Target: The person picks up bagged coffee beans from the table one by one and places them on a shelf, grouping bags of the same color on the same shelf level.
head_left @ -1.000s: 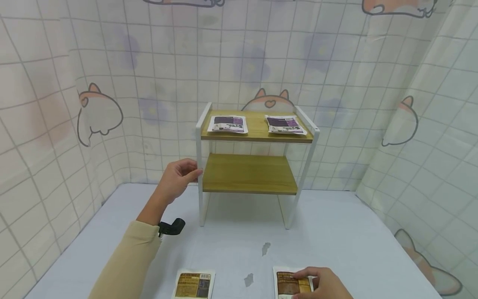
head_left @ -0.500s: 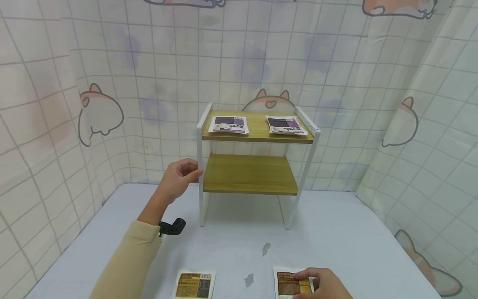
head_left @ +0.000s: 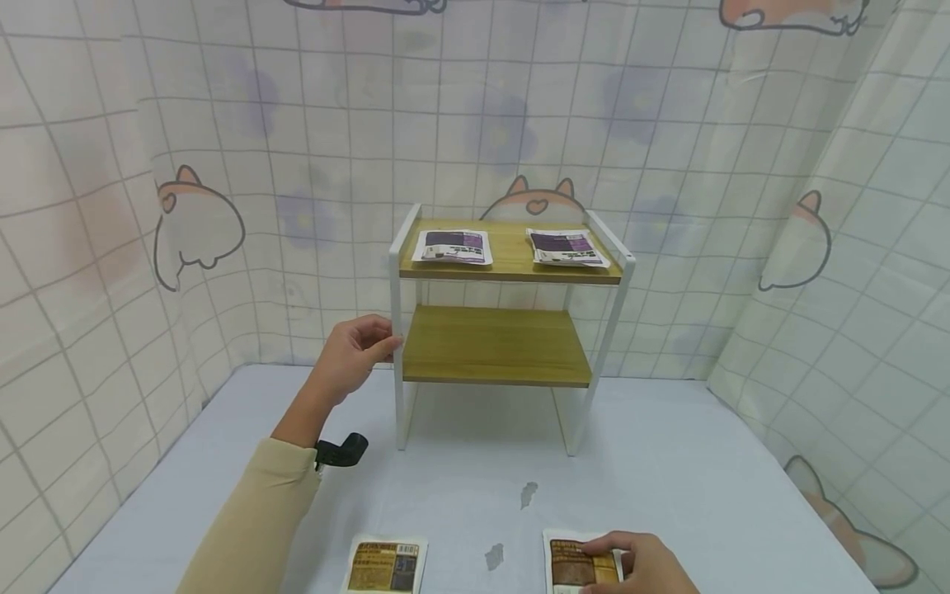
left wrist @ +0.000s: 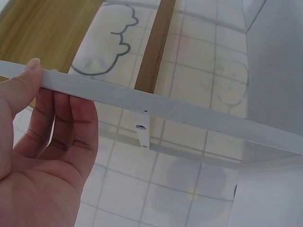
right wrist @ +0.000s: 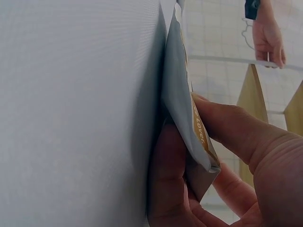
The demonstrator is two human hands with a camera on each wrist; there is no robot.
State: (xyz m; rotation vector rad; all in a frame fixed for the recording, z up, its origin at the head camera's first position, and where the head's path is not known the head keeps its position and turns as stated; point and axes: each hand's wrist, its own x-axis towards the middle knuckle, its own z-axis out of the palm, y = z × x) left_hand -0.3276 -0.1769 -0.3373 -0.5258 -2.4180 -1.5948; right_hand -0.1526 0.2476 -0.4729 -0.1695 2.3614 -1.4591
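Note:
My left hand (head_left: 350, 356) pinches the white left upright (left wrist: 189, 113) of a small two-tier shelf rack, thumb on one side and fingers on the other in the left wrist view. At the front edge of the head view, my right hand (head_left: 644, 564) grips a flat brown-and-gold packet (head_left: 570, 563) by its right side. The right wrist view shows the thumb on the packet's (right wrist: 182, 94) printed face and fingers under its pale back, close over the white tabletop. A second brown-and-gold packet (head_left: 384, 565) lies flat to the left of it.
The rack's wooden top shelf (head_left: 512, 247) bears purple-and-white packets at left (head_left: 453, 247) and right (head_left: 567, 248). Its lower wooden shelf (head_left: 496, 346) sits beneath. Two grey patches (head_left: 529, 494) mark the white table (head_left: 668, 462). A grid-patterned cloth (head_left: 356, 148) surrounds the back and sides.

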